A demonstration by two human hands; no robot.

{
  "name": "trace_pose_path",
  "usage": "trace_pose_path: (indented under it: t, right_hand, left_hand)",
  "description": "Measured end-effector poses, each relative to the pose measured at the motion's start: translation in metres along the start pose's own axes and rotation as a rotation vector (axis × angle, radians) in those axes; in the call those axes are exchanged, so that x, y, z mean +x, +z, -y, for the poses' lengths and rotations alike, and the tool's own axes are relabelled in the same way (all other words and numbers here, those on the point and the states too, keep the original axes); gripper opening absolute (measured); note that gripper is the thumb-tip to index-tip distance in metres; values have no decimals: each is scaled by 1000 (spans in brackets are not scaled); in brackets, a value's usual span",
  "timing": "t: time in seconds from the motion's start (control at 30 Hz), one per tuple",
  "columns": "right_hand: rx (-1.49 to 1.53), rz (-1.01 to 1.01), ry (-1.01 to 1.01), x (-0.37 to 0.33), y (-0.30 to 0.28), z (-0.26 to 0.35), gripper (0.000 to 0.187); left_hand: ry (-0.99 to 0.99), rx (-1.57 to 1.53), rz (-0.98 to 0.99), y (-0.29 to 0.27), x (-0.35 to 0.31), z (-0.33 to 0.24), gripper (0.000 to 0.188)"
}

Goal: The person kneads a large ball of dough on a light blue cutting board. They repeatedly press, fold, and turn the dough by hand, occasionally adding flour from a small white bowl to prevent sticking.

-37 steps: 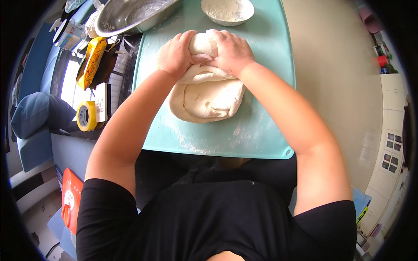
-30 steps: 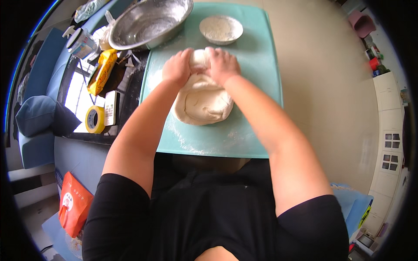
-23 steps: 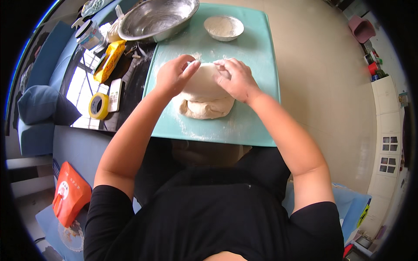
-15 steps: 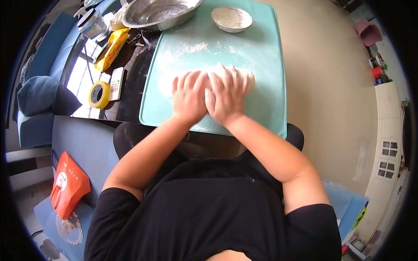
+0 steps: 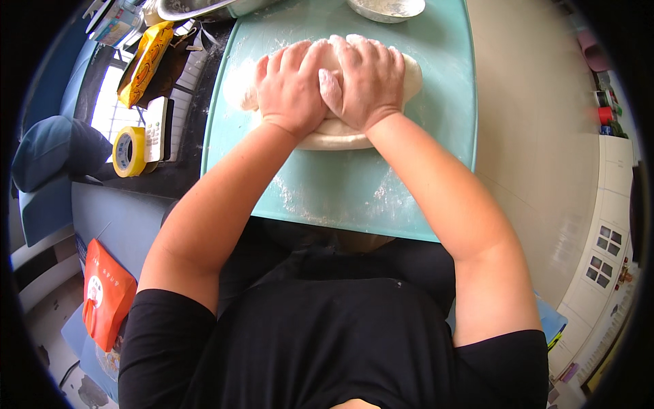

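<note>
While the left hand (image 5: 291, 87) lies palm-down on the dough (image 5: 334, 141), fingers slightly apart, best press through its heel; right hand (image 5: 369, 83), likewise spread beside it, should match that push, neither gripping. Dough sits under both on the teal board (image 5: 334, 187), ends poking out either side; level pressure should stop one end thinning, and the white powder (image 5: 387, 194) below the hands may help against sticking. Hidden: palms, dough's middle, how far fingertips wrap its far edge. Cut off up top: metal basin (image 5: 194, 12) beyond left hand, bowl (image 5: 392, 17) beyond right.
</note>
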State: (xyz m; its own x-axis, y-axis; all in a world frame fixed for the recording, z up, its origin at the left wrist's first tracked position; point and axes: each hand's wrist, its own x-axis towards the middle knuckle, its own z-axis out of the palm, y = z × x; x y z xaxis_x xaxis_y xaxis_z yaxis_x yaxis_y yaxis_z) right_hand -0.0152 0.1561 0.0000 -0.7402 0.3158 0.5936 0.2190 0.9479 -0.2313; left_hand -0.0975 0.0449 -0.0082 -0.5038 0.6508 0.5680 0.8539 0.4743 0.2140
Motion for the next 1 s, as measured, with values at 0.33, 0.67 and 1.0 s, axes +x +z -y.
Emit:
trace_pose_path:
  t: [0.33,0.67,1.0]
  right_hand:
    - [-138,215,155,35,4,1,49]
    - [10,166,71,-46,-63,36,49]
    - [57,-50,-154,-112,-46,31,61]
  left_hand:
    - [-127,-15,242,-3,38,9,37]
    - [16,-115,85,-56,-31,-41,46]
    - [113,-17,-179,-32,-111,-49,49]
